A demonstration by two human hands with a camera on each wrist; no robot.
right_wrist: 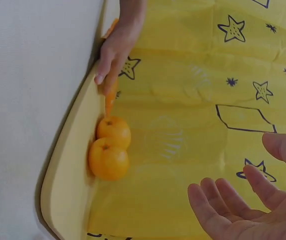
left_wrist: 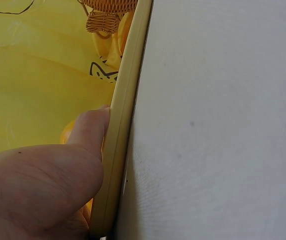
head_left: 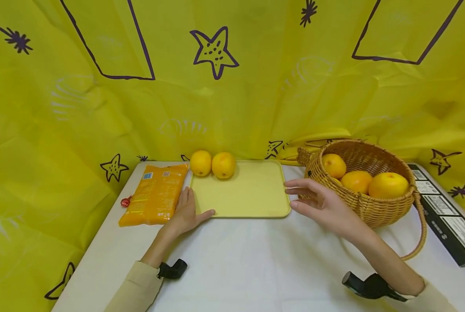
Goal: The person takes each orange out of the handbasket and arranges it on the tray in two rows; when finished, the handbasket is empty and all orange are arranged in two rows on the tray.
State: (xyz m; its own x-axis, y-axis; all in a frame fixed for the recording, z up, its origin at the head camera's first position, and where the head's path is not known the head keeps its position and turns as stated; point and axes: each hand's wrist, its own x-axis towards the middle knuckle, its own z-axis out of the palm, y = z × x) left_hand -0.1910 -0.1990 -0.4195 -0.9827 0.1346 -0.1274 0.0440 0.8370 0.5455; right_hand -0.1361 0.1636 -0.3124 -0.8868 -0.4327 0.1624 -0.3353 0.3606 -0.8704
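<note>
While my left hand (head_left: 186,213) lay along the yellow tray (head_left: 250,197), fingers close together, thumb splayed at its near rim, my right hand (head_left: 326,206) hung by the opposite side, fingers loosely spread and holding nothing. The step, I judged, was steadying the tray between them; next called for a level hold from both. Beyond my left fingertips, 2 oranges (head_left: 223,165) sat on it; the basket (head_left: 384,212) stood just beside my right fingers.

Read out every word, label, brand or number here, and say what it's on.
Nothing is readable.
Rectangular orange plastic bag: printed text and a square code, too small to read.
Long black rectangular box: white labels and a white mark, too small and blurred.
Yellow printed cloth: drawn stars, no lettering I can see.
</note>
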